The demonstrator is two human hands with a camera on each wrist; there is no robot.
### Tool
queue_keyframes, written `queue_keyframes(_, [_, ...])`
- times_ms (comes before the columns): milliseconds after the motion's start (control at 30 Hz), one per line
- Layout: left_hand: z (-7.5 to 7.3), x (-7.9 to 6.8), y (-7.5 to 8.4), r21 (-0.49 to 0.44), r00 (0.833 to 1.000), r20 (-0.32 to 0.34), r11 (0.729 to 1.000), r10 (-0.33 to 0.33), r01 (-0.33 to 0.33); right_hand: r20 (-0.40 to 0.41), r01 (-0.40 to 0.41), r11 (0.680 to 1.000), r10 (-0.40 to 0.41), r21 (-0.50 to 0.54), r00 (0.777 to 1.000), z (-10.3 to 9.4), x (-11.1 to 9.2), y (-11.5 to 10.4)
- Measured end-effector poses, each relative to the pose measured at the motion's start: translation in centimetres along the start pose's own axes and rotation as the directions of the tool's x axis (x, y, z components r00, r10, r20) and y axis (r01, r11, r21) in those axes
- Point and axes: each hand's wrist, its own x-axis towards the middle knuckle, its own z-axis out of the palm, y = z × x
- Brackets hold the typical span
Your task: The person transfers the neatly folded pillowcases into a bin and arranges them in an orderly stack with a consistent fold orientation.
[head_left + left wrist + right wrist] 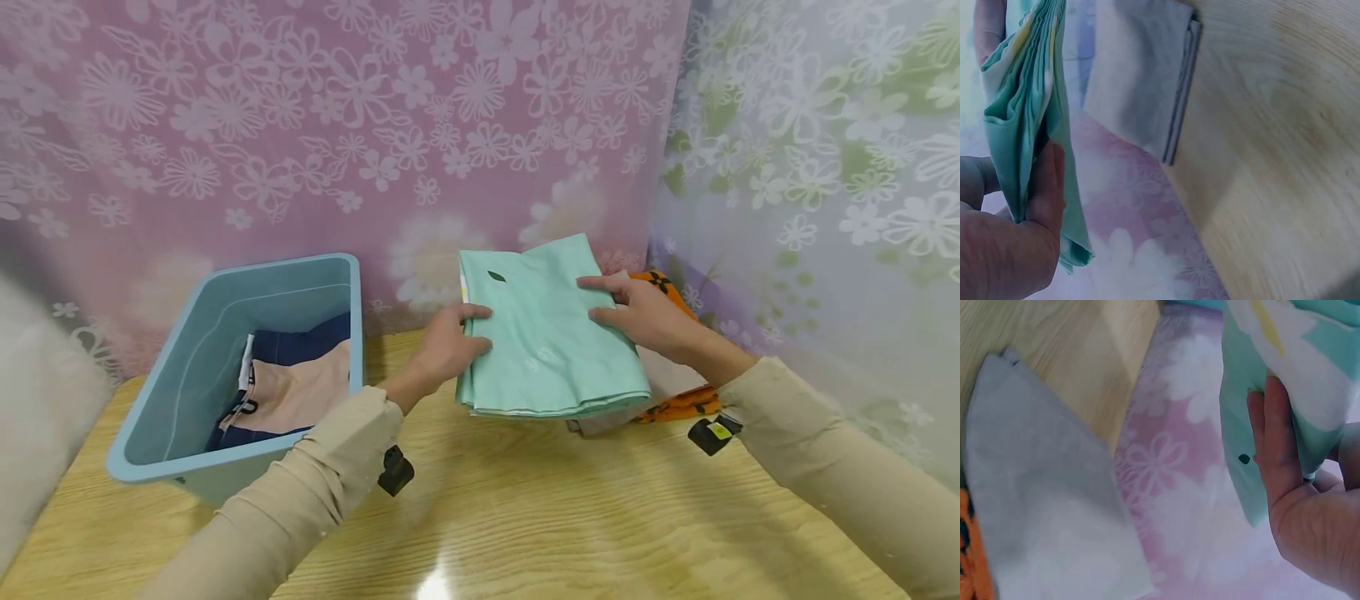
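Observation:
A folded mint-green cloth [543, 333] is held up above the wooden table [525, 517] between both hands. My left hand [450, 346] grips its left edge, thumb on top; in the left wrist view the folded cloth [1025, 119] is pinched between thumb and fingers [1041, 187]. My right hand [637, 312] holds the right side, fingers on top; in the right wrist view the cloth [1285, 375] lies against my fingers [1275, 444]. Under it lies a folded grey garment [1041, 506] on an orange patterned one [678, 404].
A light blue plastic bin [187, 383] stands at the left with folded navy and pink clothes [300, 387] inside. Flowered curtains, pink [337, 125] behind and pale [825, 167] at the right, close off the table. The table's front lies bare.

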Motion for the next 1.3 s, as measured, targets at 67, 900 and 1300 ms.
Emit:
queue_keyframes(67, [-0.5,-0.3,0.7,0.022,1.000,0.001,1.000,-0.018,0.018,-0.003,-0.002,1.000,0.002,0.000,1.000,-0.1,-0.1,-0.7])
queue_keyframes(900, [-10.2,-4.0,2.9,0.112,0.994,0.020,0.988,-0.109,0.106,0.029,0.041,0.924,-0.056,0.381,0.998,3.4,2.6,-8.1])
queue_keyframes(1300, [-15.3,-5.7,2.0,0.214,0.984,-0.012,0.961,-0.176,0.175,0.028,0.124,0.873,-0.156,0.472,0.987,7.5,5.5,-11.8])
